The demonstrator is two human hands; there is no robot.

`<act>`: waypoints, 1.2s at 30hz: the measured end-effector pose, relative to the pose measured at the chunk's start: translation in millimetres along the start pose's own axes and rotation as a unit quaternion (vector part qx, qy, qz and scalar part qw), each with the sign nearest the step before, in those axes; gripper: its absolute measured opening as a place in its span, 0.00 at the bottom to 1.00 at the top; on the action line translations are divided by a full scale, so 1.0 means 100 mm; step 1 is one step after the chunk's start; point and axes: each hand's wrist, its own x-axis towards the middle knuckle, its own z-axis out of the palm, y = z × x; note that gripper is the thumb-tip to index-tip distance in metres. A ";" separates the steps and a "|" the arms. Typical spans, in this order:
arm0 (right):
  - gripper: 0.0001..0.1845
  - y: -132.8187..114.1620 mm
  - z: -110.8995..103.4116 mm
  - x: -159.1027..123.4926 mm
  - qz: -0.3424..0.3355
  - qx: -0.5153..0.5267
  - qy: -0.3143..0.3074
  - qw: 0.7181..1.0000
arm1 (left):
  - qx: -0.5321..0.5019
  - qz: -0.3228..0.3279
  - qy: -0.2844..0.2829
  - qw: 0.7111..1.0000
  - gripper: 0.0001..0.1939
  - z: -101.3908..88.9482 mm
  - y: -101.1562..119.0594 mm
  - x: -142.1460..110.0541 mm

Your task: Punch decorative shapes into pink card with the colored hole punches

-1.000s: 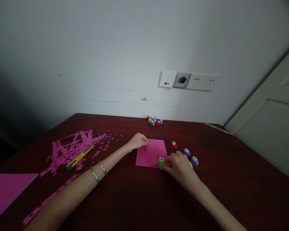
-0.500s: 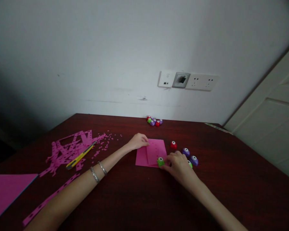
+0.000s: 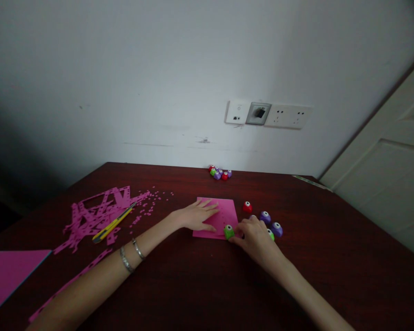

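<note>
A pink sheet of paper, with a layer folded over and small punched holes, lies on the table in the middle. My left hand rests flat on its left part, fingers spread. At the lower right edge of the paper is a small green craft punch with an eye-like button. My right hand grips this punch between thumb and fingers. Close to that hand are a red punch, two purple punches and another green punch, partly hidden by the hand.
Punched pink paper strips are heaped at left, with a yellow utility knife on them and confetti beside. A pink sheet lies at the near left. Several more punches stand by the wall under the sockets.
My left hand has gone from pinching the folded layer's edge to lying flat with fingers spread over the paper. My right hand stays at the green punch.
</note>
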 end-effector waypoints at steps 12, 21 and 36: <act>0.08 0.00 -0.01 0.00 -0.013 0.016 0.001 1.000 | -0.020 0.004 0.008 1.000 0.41 0.04 -0.01 0.02; 0.14 -0.04 -0.02 -0.02 -0.010 -0.021 0.017 1.000 | -0.005 0.001 -0.007 1.000 0.42 0.02 0.00 0.01; 0.13 -0.19 -0.04 -0.09 -0.008 -0.067 0.050 0.996 | 0.032 -0.004 -0.024 0.999 0.43 0.02 0.02 0.02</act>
